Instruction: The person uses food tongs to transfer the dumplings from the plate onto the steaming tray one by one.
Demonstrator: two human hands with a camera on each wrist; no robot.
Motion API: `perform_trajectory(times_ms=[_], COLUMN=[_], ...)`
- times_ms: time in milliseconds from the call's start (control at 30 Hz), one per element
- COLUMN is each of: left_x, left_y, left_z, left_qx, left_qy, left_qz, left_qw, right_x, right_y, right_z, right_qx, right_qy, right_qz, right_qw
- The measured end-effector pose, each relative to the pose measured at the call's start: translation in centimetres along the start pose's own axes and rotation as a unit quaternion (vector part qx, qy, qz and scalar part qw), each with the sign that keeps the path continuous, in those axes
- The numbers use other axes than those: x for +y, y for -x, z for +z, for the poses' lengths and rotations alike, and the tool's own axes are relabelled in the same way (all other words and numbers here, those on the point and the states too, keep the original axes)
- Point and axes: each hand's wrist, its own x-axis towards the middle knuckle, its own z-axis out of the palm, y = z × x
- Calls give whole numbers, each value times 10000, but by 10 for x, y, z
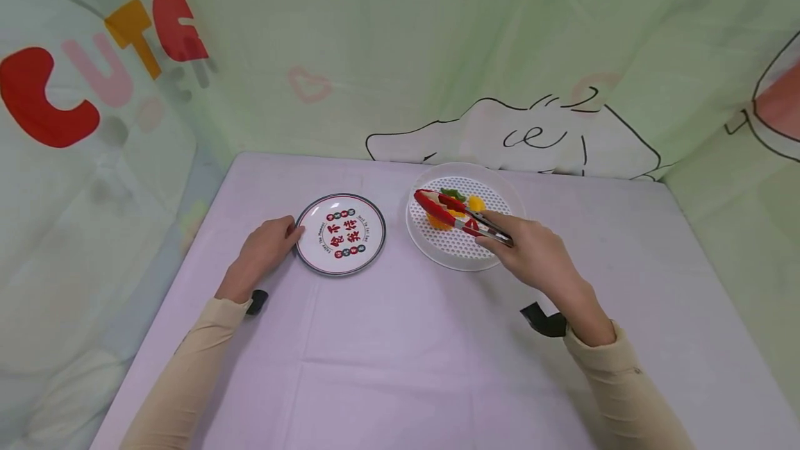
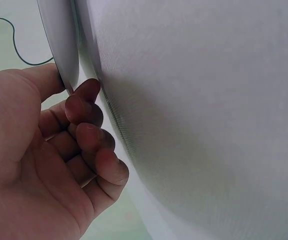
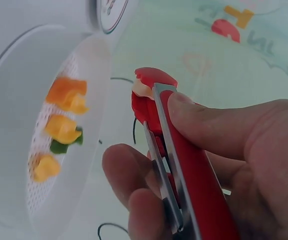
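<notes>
My left hand (image 1: 265, 252) pinches the left rim of a white plate (image 1: 375, 228) with red lettering and a dark-edged border. In the left wrist view the thumb lies on one face of the plate (image 2: 61, 40) and the curled fingers (image 2: 88, 107) sit at its edge. My right hand (image 1: 531, 252) grips red-and-silver tongs (image 1: 465, 221) over a white perforated basket (image 1: 419, 245). A small pale piece (image 3: 142, 89) sits between the nearly closed red tips. In the basket lie yellow pieces (image 3: 61, 130), an orange piece (image 3: 64, 91) and a green piece (image 1: 453, 194).
A lilac cloth covers the table (image 1: 375, 367). Behind it hangs a pale green printed curtain (image 1: 312, 33), close to the far side of the basket. Dark wrist straps (image 1: 544, 321) show at the sleeves.
</notes>
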Motion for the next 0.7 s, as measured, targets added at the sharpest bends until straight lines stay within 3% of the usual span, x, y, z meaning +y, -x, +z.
perform_trajectory(times_ms=[267, 700], left_x=[-2, -2], left_y=[0, -1], left_z=[2, 2], left_qx=[4, 25], left_qy=[-83, 6], left_qz=[-7, -9], left_qw=[10000, 10000], right_x=[24, 31], right_y=[13, 15], right_z=[-8, -21], right_qx=[-270, -841], right_qy=[182, 352], right_qz=[273, 751], right_qw=[9991, 9930])
